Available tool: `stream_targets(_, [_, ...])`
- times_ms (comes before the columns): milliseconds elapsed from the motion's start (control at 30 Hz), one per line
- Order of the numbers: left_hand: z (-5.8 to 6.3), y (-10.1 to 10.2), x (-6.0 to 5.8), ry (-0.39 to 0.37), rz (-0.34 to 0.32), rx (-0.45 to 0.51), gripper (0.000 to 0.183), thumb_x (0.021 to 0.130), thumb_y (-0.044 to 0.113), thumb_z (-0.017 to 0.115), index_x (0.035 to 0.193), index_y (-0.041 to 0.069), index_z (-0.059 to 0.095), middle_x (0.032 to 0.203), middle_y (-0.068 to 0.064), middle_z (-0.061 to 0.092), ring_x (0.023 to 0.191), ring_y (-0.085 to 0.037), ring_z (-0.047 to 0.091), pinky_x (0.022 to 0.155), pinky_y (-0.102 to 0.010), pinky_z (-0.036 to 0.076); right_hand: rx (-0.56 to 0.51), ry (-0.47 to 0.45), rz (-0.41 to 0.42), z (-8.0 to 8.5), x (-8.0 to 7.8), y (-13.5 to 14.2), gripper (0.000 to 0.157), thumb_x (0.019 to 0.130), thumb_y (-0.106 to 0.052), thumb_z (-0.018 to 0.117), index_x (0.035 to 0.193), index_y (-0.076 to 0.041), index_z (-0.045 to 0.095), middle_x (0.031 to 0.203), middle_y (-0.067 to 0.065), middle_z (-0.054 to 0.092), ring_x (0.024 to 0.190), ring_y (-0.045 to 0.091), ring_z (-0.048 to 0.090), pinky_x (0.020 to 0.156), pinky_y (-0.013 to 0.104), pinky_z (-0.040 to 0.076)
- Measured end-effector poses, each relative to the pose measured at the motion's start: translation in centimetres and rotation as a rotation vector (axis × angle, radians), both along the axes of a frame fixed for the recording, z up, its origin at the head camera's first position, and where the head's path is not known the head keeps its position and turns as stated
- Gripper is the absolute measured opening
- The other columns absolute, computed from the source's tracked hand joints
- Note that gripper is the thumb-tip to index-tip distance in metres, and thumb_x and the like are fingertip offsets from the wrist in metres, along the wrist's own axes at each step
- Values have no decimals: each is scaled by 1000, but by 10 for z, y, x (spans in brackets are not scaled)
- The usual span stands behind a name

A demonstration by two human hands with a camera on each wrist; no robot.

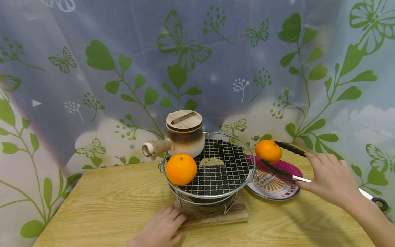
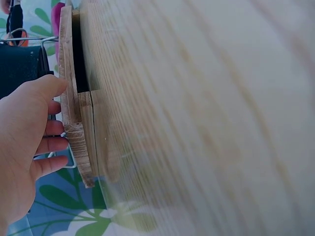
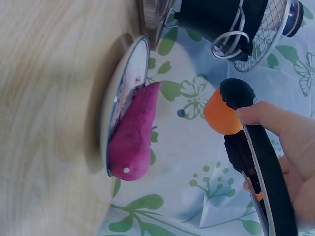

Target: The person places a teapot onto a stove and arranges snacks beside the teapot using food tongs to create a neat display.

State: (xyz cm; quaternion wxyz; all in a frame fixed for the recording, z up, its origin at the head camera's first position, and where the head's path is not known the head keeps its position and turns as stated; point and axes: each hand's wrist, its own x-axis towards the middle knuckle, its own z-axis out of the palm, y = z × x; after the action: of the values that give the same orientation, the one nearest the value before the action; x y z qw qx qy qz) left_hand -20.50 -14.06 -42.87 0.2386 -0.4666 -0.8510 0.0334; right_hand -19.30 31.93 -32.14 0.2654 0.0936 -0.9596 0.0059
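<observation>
Black-and-silver tongs point(image 1: 280, 171) clamping a round orange point(image 1: 268, 151) are gripped by the right hand point(image 1: 331, 176); a brown wooden board point(image 1: 213, 218) is touched by the relaxed left hand point(image 1: 162, 226).

Bright head view, soft shadows, hazier wrist views

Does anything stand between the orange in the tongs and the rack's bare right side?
Perhaps only the rim of the rack; whether the held orange clears it is unclear. The pot and second orange sit further left.

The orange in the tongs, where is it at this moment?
In the head view, this orange is right of centre, gripped by the tongs, just right of the round grill rack.
</observation>
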Motion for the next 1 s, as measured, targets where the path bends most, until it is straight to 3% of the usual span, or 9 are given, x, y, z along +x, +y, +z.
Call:
stream_targets(167, [-1,0,-1,16,-8,10,28,77,37,68,92,15,59,88,1,54,83,-17,52,74,-32,45,-17,-22,-11,7,2,3,86,57,-43,82,118,9,52,110,28,55,97,45,47,64,52,37])
stream_targets(600, [-2,0,-1,27,-12,13,28,76,37,68,90,15,59,87,1,54,82,-17,51,73,-31,45,8,-49,-57,25,5,4,89,58,-44,81,121,10,49,112,30,53,96,45,48,59,46,35])
stream_targets(767, [-1,0,-1,20,-13,13,28,77,37,68,91,15,59,87,1,54,82,-17,51,73,-31,45,17,-15,-48,34,8,4,89,57,-46,81,121,8,50,113,28,54,96,44,48,59,47,36])
stream_targets(1000, [0,0,-1,6,-7,5,27,78,37,68,92,15,59,88,1,54,82,-16,51,73,-31,45,33,10,-39,42,12,-1,88,56,-47,81,120,5,52,111,24,56,93,40,49,55,39,32])
